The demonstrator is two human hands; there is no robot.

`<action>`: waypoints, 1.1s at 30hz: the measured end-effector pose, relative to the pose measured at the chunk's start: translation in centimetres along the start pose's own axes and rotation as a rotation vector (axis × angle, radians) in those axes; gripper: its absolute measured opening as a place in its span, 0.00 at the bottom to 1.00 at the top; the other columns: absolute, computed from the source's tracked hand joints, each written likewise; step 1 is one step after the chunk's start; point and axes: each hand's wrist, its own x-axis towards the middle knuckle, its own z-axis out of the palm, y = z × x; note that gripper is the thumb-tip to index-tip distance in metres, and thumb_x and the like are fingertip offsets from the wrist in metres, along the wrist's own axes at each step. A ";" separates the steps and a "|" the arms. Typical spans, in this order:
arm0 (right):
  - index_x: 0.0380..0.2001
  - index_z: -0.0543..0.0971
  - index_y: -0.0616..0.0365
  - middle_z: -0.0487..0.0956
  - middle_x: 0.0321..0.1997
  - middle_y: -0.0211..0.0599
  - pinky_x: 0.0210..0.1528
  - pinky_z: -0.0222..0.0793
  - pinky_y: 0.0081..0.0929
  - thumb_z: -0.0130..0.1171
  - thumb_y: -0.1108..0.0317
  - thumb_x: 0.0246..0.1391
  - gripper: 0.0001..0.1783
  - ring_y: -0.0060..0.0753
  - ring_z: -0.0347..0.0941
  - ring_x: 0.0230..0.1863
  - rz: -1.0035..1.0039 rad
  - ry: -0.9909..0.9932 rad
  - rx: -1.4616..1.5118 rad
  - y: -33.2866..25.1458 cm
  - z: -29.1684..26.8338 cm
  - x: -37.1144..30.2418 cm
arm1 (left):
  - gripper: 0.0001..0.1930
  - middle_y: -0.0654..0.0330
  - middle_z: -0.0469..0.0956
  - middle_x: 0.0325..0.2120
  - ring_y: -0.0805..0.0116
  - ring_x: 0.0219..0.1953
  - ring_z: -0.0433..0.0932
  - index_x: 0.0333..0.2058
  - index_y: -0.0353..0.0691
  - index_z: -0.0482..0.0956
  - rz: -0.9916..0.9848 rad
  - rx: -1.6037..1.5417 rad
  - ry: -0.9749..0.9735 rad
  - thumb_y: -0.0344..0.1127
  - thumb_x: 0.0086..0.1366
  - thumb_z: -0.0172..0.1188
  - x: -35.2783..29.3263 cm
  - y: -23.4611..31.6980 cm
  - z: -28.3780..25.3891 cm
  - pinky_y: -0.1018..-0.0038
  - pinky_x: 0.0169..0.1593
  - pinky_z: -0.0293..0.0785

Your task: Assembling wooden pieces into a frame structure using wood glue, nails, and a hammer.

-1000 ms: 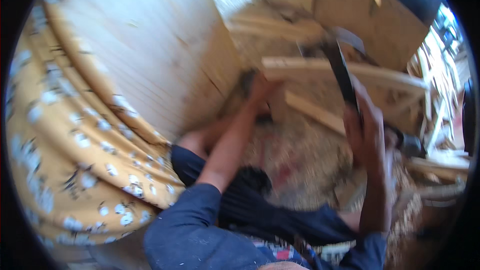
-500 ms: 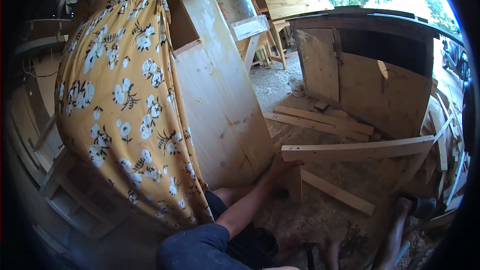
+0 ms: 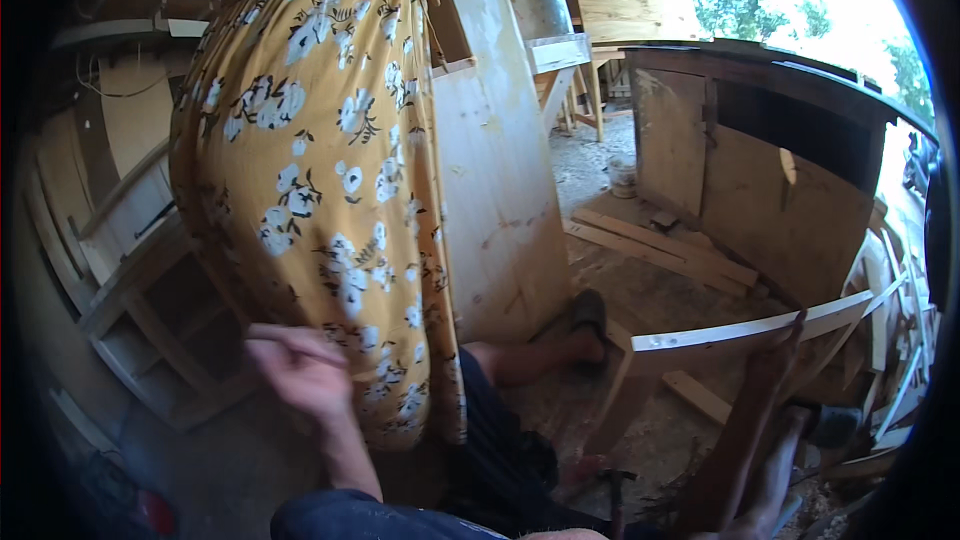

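Observation:
My left hand [image 3: 305, 372] is raised in front of a standing person's yellow floral skirt [image 3: 300, 190]. Its fingers look curled together, a little blurred, and I cannot see what is in them, if anything. Low on the right, my right hand [image 3: 772, 362] grips the long board of a pale wooden frame [image 3: 690, 336], one finger reaching its top edge. The frame rests on the ground between my legs, its near corner toward me. A hammer [image 3: 616, 480] is close to my lap, head up, apart from both hands.
A large pale wooden panel [image 3: 500, 200] leans beside the skirt. Loose planks [image 3: 665, 255] lie on the dirt floor before an old wooden cabinet [image 3: 790, 170]. Offcuts [image 3: 895, 330] are piled at the right. My sandalled foot [image 3: 590, 315] is near the frame's corner.
My left hand has let go of the frame's corner and swung up to the left. My right hand has risen from near the ground onto the long board. The view has turned left.

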 end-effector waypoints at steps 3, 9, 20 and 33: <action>0.71 0.63 0.46 0.67 0.62 0.36 0.63 0.69 0.30 0.37 0.61 0.76 0.24 0.33 0.67 0.59 0.207 -0.005 0.155 -4.0 4.3 -2.8 | 0.24 0.54 0.79 0.46 0.65 0.48 0.77 0.57 0.39 0.73 0.128 0.579 0.479 0.52 0.77 0.45 4.1 5.1 -8.4 0.67 0.61 0.70; 0.70 0.66 0.46 0.69 0.52 0.32 0.52 0.72 0.30 0.46 0.54 0.73 0.26 0.29 0.70 0.51 0.183 0.023 0.250 -0.4 2.8 -4.3 | 0.32 0.57 0.68 0.63 0.58 0.64 0.66 0.64 0.41 0.67 -0.508 0.167 0.020 0.57 0.72 0.53 13.7 4.4 -6.4 0.61 0.69 0.61; 0.63 0.70 0.49 0.72 0.49 0.32 0.56 0.70 0.40 0.68 0.43 0.55 0.38 0.37 0.70 0.52 0.519 0.107 0.264 -1.6 2.1 -3.4 | 0.33 0.58 0.74 0.60 0.60 0.62 0.73 0.65 0.40 0.69 -0.266 0.471 0.212 0.55 0.69 0.58 22.4 4.8 -4.3 0.57 0.65 0.69; 0.64 0.70 0.56 0.73 0.50 0.32 0.53 0.70 0.34 0.68 0.41 0.54 0.42 0.35 0.71 0.48 0.220 -0.003 -0.157 2.6 0.4 -1.9 | 0.30 0.52 0.74 0.60 0.56 0.57 0.76 0.62 0.38 0.71 -0.181 0.480 0.506 0.53 0.71 0.57 23.9 14.5 -23.8 0.61 0.60 0.74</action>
